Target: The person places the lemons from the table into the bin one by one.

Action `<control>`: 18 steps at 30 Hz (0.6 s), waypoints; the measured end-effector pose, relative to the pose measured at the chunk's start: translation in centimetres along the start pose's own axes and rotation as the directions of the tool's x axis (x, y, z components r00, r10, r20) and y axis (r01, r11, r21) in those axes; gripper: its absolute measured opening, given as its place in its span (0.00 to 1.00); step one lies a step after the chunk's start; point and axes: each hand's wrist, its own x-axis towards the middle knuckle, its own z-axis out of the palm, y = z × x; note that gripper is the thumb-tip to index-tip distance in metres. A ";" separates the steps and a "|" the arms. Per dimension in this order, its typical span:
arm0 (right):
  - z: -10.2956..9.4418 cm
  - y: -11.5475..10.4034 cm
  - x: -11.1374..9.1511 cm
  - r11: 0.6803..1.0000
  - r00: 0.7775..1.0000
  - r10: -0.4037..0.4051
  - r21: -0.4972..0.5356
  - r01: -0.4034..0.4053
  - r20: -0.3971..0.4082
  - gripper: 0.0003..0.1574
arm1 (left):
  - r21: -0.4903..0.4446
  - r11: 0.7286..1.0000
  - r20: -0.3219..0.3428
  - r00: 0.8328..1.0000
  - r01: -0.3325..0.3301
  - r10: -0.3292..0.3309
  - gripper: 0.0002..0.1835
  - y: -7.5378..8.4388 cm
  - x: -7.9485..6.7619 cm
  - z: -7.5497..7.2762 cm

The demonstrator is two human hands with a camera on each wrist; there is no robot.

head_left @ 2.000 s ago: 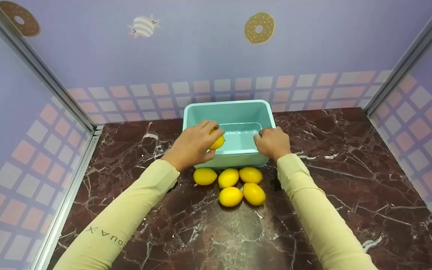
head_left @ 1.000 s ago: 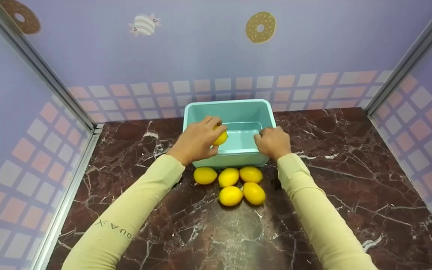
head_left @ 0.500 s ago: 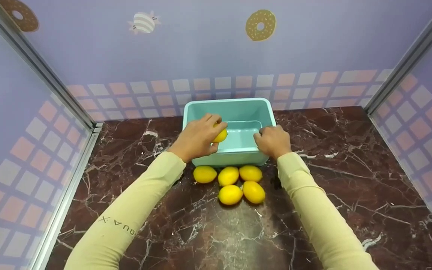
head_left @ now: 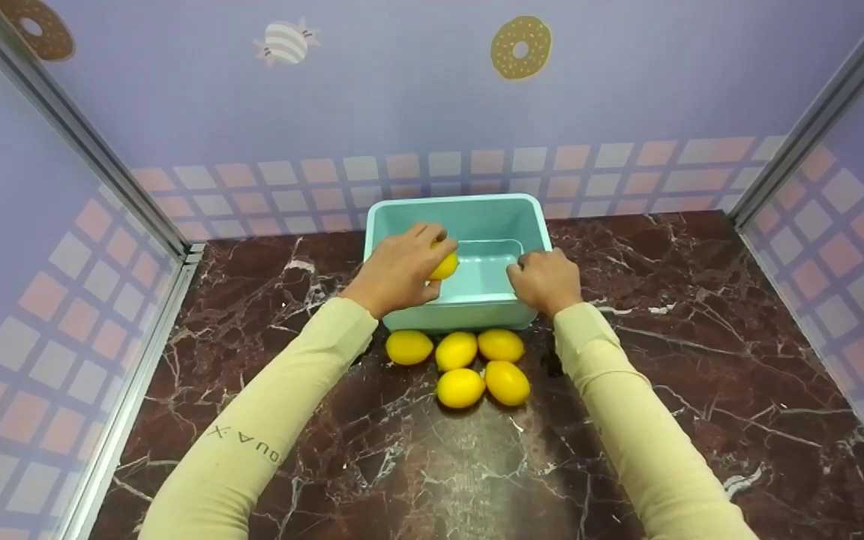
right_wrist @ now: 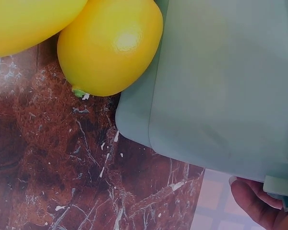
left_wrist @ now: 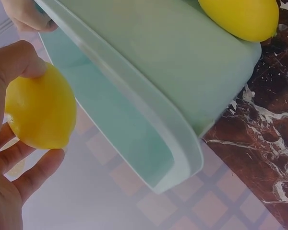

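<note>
A yellow lemon (left_wrist: 43,108) is gripped between the thumb and fingers of my left hand (head_left: 404,266), above the left part of a pale teal plastic bin (head_left: 462,302). In the left wrist view the lemon stands apart from the bin's rim. My right hand (head_left: 548,283) curls its fingers over the bin's right rim near the front corner; in the right wrist view its fingers (right_wrist: 252,201) show at that rim. The visible part of the bin's floor holds nothing. Several more lemons (head_left: 457,351) lie in a cluster on the table along the bin's front wall.
The dark red marble-patterned table (head_left: 664,412) spreads on both sides and in front. A lilac wall (head_left: 417,90) with checked squares and printed sweets stands right behind the bin. Side panels with metal corner rails (head_left: 139,206) close in left and right.
My left hand has shifted slightly right and upward in the head view, carrying the lemon a little further over the bin. The right hand keeps its hold on the rim.
</note>
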 end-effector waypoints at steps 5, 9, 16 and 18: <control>0.0 0.0 0.0 1.000 1.000 0.002 0.000 -0.002 -0.005 0.30 | -0.007 1.000 -0.009 1.000 0.001 -0.001 0.24 0.0 0.2 0.1; 0.0 0.1 0.1 1.000 1.000 0.002 0.000 -0.002 -0.003 0.30 | -0.014 1.000 -0.008 1.000 0.004 -0.004 0.24 -0.1 0.4 0.2; 0.0 0.0 0.0 1.000 1.000 -0.001 -0.003 0.001 0.003 0.30 | -0.011 1.000 -0.014 1.000 0.005 -0.006 0.23 0.0 0.8 0.0; 0.0 0.0 0.0 1.000 1.000 -0.001 -0.001 0.001 0.003 0.30 | -0.006 1.000 -0.018 1.000 0.008 -0.008 0.22 0.0 1.0 0.0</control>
